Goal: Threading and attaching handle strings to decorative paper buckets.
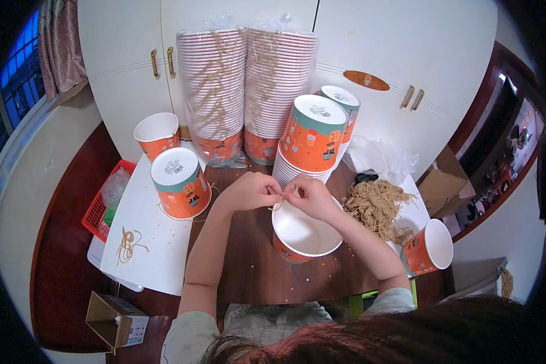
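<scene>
An open orange paper bucket (pixel 303 235) with a white inside stands on the dark wooden table (pixel 255 267) in front of me. My left hand (pixel 253 190) and my right hand (pixel 307 194) meet at its far rim, fingers pinched on a thin tan string (pixel 276 205) that hangs at the rim. A heap of tan strings (pixel 377 206) lies just right of my right forearm.
An upside-down orange bucket (pixel 180 182) and an upright one (pixel 157 134) stand at left on a white board (pixel 145 255) with loose strings (pixel 127 242). Stacks of buckets (pixel 312 142), two wrapped tall stacks (pixel 249 85), a tipped bucket (pixel 429 246), a red basket (pixel 100 206), a cardboard box (pixel 115 318).
</scene>
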Motion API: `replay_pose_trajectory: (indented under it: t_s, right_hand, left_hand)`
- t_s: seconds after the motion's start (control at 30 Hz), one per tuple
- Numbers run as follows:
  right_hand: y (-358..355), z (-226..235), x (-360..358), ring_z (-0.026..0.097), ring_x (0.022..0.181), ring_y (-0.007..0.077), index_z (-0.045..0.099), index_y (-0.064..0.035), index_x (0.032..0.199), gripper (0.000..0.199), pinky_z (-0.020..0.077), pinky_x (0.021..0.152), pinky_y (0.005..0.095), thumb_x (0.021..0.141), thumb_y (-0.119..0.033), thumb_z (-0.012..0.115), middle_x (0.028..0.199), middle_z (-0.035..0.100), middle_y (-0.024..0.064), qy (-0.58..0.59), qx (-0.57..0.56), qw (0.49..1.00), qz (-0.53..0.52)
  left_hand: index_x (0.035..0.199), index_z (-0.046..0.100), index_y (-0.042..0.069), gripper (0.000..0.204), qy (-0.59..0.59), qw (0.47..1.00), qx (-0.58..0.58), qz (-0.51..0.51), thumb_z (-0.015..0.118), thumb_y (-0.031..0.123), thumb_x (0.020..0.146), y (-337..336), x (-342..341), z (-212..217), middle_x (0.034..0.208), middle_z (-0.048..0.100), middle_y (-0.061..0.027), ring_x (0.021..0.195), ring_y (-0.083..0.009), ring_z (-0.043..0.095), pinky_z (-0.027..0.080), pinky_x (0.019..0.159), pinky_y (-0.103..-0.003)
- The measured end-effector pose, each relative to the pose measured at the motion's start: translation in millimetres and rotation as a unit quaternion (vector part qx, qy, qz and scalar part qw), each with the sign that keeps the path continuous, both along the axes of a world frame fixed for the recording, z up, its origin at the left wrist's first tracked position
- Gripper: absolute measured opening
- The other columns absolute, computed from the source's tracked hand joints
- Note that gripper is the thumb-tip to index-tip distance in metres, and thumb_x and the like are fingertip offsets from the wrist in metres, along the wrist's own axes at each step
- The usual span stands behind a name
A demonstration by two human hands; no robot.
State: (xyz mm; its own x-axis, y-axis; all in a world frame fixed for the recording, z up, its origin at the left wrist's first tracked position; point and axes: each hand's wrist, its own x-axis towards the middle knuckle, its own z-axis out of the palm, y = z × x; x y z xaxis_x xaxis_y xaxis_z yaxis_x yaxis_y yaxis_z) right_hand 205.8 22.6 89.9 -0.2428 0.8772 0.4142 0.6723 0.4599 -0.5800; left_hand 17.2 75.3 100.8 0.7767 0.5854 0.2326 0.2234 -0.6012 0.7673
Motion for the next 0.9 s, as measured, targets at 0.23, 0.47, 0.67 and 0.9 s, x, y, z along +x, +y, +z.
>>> replay_pose_trajectory:
  t_s: [0.23,0.47,0.67,0.9]
  right_hand:
    - [0,1,-1,0.055,0.056,0.0180,0.062,-0.0042,0.073,0.016,0.0440,0.053,0.0293,0.070,-0.020,0.066,0.068,0.059,0.0063,0.001,-0.013,1.000,0.003]
    - [1,1,-1,0.056,0.057,0.0181,0.062,-0.0041,0.073,0.017,0.0443,0.054,0.0295,0.070,-0.020,0.066,0.069,0.059,0.0063,-0.008,-0.020,1.000,0.001]
    - [1,0,-1,0.056,0.059,0.0188,0.062,-0.0044,0.073,0.017,0.0446,0.055,0.0300,0.070,-0.021,0.066,0.069,0.059,0.0069,0.000,-0.020,1.000,0.012]
    - [-1,2,0,0.056,0.059,0.0185,0.062,-0.0050,0.075,0.016,0.0446,0.055,0.0299,0.071,-0.020,0.065,0.071,0.059,0.0068,-0.004,-0.030,0.999,0.030]
  left_hand:
    - [0.079,0.062,0.000,0.018,-0.092,0.994,-0.028,0.050,0.063,0.016,0.070,5,-8,-6,0.064,0.062,-0.0058,0.060,-0.0107,0.059,0.046,0.056,-0.024]
    - [0.072,0.064,0.004,0.018,0.124,0.990,0.055,-0.029,0.066,0.020,0.064,-1,-14,-2,0.066,0.063,-0.0069,0.062,-0.0174,0.062,0.047,0.058,-0.029]
    - [0.076,0.064,0.003,0.017,0.168,0.982,0.078,-0.028,0.064,0.019,0.070,1,-8,-4,0.070,0.064,-0.0078,0.065,-0.0163,0.062,0.047,0.059,-0.026]
    - [0.078,0.064,0.003,0.015,0.034,0.994,0.089,0.054,0.059,0.015,0.071,3,-11,-2,0.070,0.063,-0.0111,0.063,-0.0224,0.061,0.047,0.059,-0.030]
